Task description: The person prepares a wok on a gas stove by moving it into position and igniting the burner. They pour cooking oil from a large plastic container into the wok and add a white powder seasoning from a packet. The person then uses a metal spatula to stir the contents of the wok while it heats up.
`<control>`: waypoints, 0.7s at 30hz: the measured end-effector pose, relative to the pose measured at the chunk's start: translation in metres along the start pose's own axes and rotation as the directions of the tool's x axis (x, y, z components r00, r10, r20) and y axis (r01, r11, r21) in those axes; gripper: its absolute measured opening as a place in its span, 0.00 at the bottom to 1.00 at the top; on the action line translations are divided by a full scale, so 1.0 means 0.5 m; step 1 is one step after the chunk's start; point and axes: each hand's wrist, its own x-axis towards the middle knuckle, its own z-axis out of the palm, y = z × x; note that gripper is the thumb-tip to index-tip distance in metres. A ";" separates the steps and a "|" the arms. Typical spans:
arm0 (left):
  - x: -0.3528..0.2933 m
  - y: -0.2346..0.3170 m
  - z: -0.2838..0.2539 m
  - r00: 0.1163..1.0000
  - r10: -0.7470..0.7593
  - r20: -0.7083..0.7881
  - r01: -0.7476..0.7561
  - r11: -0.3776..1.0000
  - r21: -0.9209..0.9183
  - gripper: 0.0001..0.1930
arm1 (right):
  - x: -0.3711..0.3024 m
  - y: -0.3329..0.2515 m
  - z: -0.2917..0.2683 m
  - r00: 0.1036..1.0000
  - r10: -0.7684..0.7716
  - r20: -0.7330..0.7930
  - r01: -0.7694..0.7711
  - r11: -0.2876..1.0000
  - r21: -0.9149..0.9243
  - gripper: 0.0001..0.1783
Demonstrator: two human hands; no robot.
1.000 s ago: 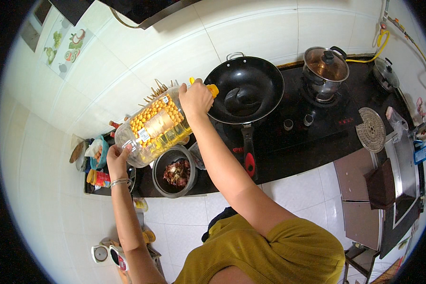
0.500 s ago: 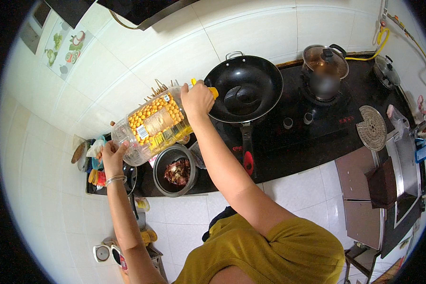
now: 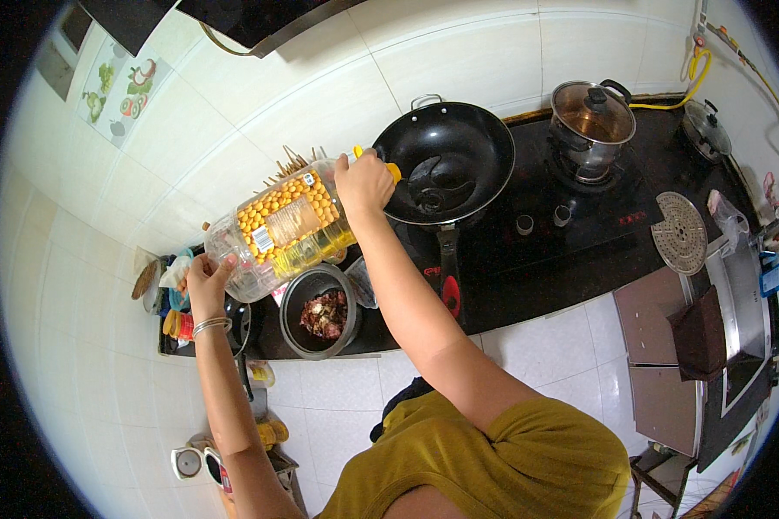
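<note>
Where the oil bottle (image 3: 286, 221) is: tilted in both your hands above the left part of the worktop (image 3: 528, 268), its yellow cap (image 3: 395, 171) at the left rim of the wok (image 3: 463, 143), its base toward the worktop's left edge.
Your right hand (image 3: 365, 183): closed round the bottle near its neck, fingers curled together.
Your left hand (image 3: 209, 284): at the base, thumb against the clear plastic; the other fingers are partly hidden, so how far they curl cannot be told.
Yellow oil (image 3: 325, 249): along the bottle's lower side.
Wok: toward the back edge, a glossy pool at its bottom, its black handle (image 3: 449, 259) with a red end pointing to the front edge.
Dark bowl (image 3: 290, 311): near the front edge, below the bottle, chopped meat (image 3: 325, 313) inside.
Steel pot (image 3: 590, 151): near the back edge, right of your wok, glass lid on.
Perforated plate (image 3: 679, 233): flat, near the worktop's inner corner by the sink.
Small lidded pan (image 3: 706, 131): at the back right corner.
Wooden sticks (image 3: 294, 163): behind your bottle, by the tiled wall.
</note>
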 end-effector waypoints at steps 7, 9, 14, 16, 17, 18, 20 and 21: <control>-0.005 0.005 0.002 1.000 -0.019 -0.024 0.021 0.995 0.096 0.18 | 0.002 0.000 0.000 1.000 -0.014 0.015 0.014 1.000 0.000 0.17; -0.003 -0.014 -0.003 0.999 -0.038 0.006 0.038 0.997 0.061 0.18 | 0.000 -0.002 0.001 1.000 -0.011 0.022 0.011 1.000 -0.007 0.17; -0.018 -0.007 0.003 0.999 -0.033 -0.006 0.033 0.999 -0.037 0.17 | -0.004 -0.002 0.004 1.000 -0.013 0.018 0.014 0.999 -0.040 0.18; -0.016 -0.020 0.007 1.000 -0.020 -0.012 0.019 0.995 -0.094 0.17 | -0.006 -0.002 0.005 1.000 -0.018 0.015 0.018 0.999 -0.047 0.18; -0.017 -0.024 0.007 1.000 -0.029 -0.010 0.028 0.996 -0.090 0.17 | -0.006 -0.003 0.006 1.000 -0.026 0.011 0.027 0.999 -0.044 0.18; -0.018 -0.028 0.007 0.999 -0.037 -0.008 0.036 0.996 -0.086 0.17 | -0.006 -0.005 0.005 0.999 -0.034 0.007 0.035 0.999 -0.040 0.18; -0.021 -0.035 0.013 0.998 -0.067 0.005 0.067 0.993 -0.096 0.17 | -0.003 -0.006 0.003 0.999 -0.053 -0.008 0.053 0.998 -0.046 0.18; -0.023 -0.039 0.017 0.996 -0.088 0.016 0.089 0.990 -0.106 0.17 | -0.001 -0.007 0.002 0.998 -0.064 -0.017 0.063 0.997 -0.053 0.18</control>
